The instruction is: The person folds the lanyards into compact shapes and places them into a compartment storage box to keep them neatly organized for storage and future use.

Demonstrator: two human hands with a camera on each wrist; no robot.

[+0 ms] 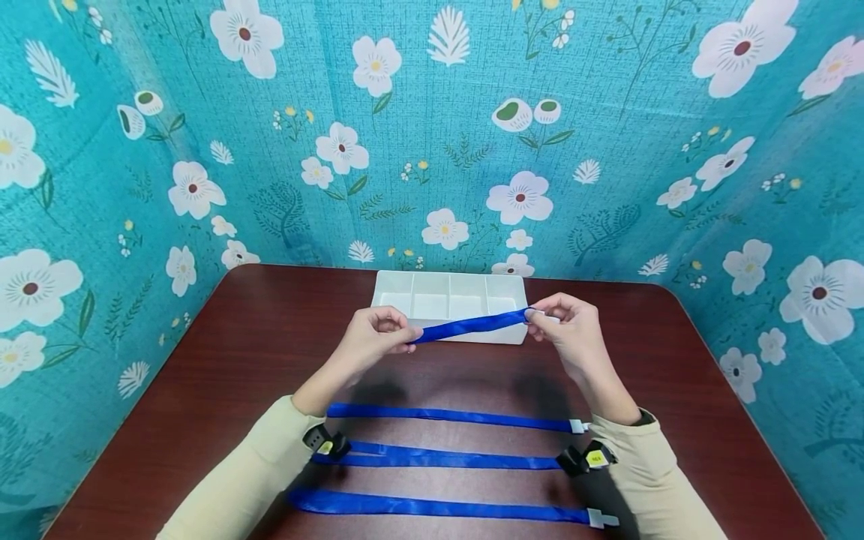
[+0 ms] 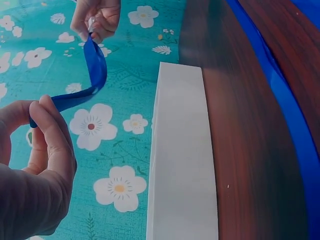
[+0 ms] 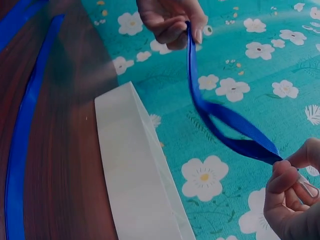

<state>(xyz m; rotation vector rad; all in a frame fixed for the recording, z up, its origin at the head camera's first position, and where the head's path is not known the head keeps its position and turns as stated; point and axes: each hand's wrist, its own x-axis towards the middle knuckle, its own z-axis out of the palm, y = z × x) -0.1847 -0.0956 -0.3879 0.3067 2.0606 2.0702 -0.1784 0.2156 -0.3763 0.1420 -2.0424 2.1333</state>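
Note:
A folded blue lanyard (image 1: 472,325) is held up between both hands, in front of and partly over a white compartment box (image 1: 448,279). My left hand (image 1: 370,339) pinches its left end between thumb and fingers. At the other end, my right hand (image 1: 568,330) pinches the strap next to its white clip (image 3: 307,187), which sticks out past the fingers in the right wrist view. Between the hands the strap (image 2: 98,65) sags a little, and in the right wrist view its two layers part into a narrow loop.
Three more blue lanyards lie crosswise on the dark wooden table (image 1: 223,420): a far one (image 1: 445,415), a middle one (image 1: 466,459) and a near one (image 1: 432,506). The right wrist camera hides the middle one's right end. Behind the box hangs a teal flowered curtain (image 1: 418,150).

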